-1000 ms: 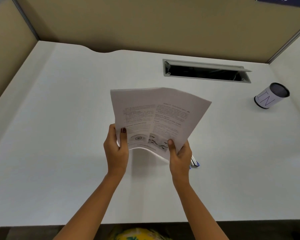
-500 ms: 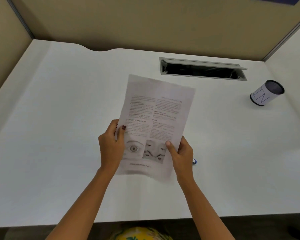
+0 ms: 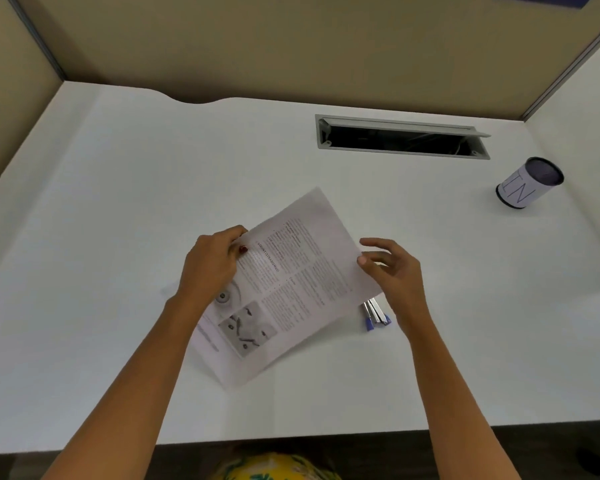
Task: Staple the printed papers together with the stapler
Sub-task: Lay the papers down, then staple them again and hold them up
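The printed papers lie turned at a slant over the middle of the white desk, text and two pictures facing up. My left hand pinches their upper left edge, thumb on top. My right hand sits at the papers' right corner with fingers spread; its thumb touches the edge and nothing is held in it. A small blue and silver stapler lies on the desk just below that corner, partly covered by the papers and close to my right wrist.
A white cylindrical cup marked with letters stands at the right. A grey cable slot opens in the desk at the back. Beige partition walls enclose the desk on three sides. The near edge runs along the bottom.
The papers went from upright in both hands to slanted and low over the desk. My right hand let go and opened beside the right corner. The stapler is now more exposed.
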